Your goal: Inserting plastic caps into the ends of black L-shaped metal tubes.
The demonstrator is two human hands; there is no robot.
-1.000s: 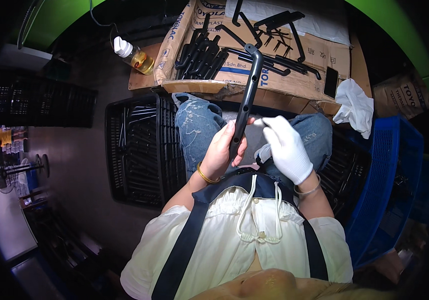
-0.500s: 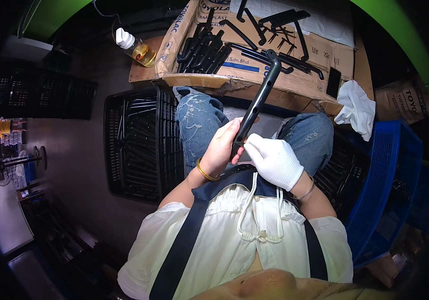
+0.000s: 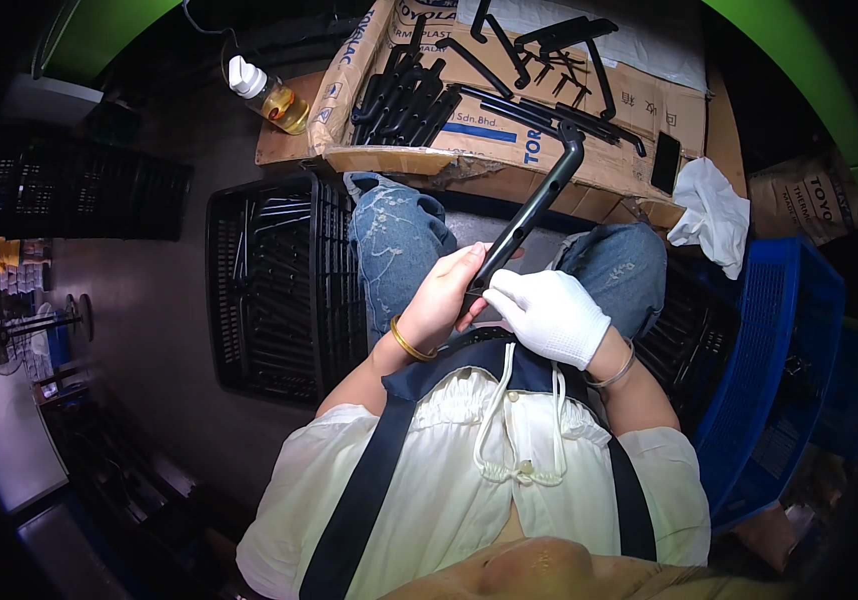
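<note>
Fingers of the bare left hand curl closed around the lower end of a long black plastic handle, thumb along its near side. The right hand, in a white glove, is loosely bent, its fingertips pressing on the same lower end just beside the left thumb; whether it pinches anything small there cannot be told. The handle slants up and away over the person's lap, its bent top end reaching the edge of the cardboard ahead.

On that flattened cardboard lie more black parts: a tight bunch of short handles at the left, and longer bars scattered to the right. A small bottle with a white cap and amber liquid stands at the cardboard's left corner, and a white cloth hangs at its right. A black crate by the left knee holds dark rod-like pieces. A blue crate sits to the right; its contents cannot be made out.
</note>
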